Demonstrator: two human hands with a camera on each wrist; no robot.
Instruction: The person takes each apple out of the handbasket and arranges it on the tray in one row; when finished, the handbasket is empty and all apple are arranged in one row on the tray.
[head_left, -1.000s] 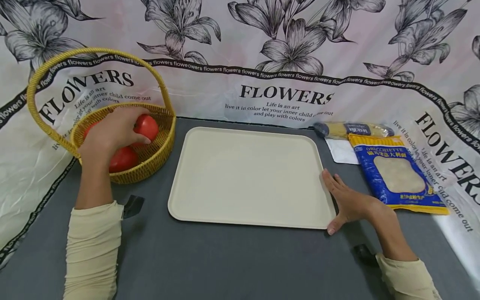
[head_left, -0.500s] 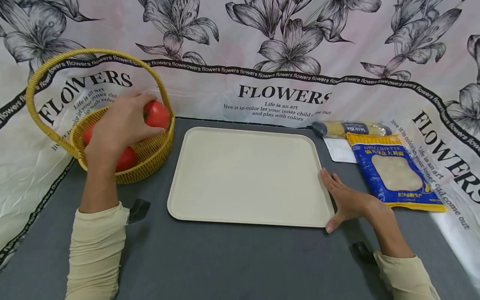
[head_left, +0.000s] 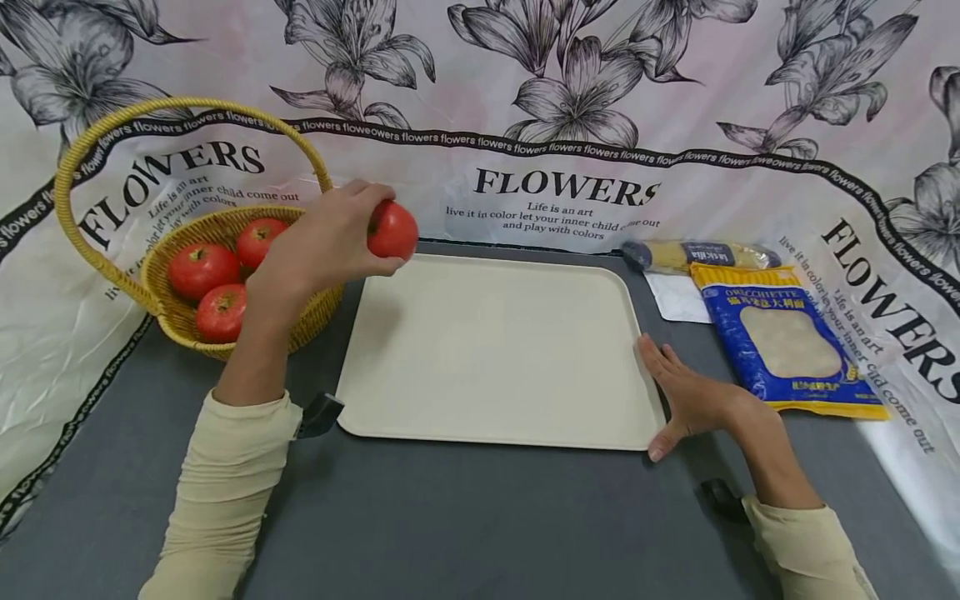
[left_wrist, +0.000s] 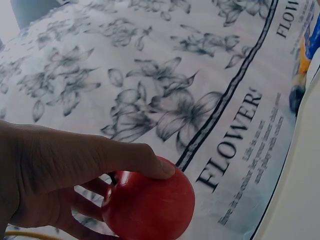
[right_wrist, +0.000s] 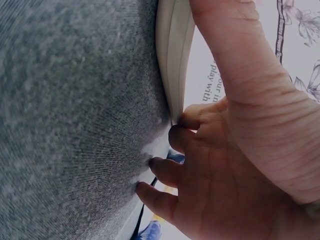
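My left hand holds a red tomato between thumb and fingers, above the far left corner of a cream tray. In the left wrist view the thumb lies along one side of the tomato, with fingers on the other. Behind that hand, a yellow woven basket with a tall hoop handle contains several tomatoes, partly covered by my forearm. My right hand rests at the tray's near right corner, its fingers spread along the right edge. The right wrist view shows fingertips at the tray's edge.
Right of the tray lies a blue and yellow pasta bag, with a long pasta packet behind it and a white card partly beneath. A flower-printed sheet hangs along the back of the grey tabletop.
My left hand has lifted the tomato out of the basket and carried it right, over the tray's far left corner. The right hand has stayed at the tray.
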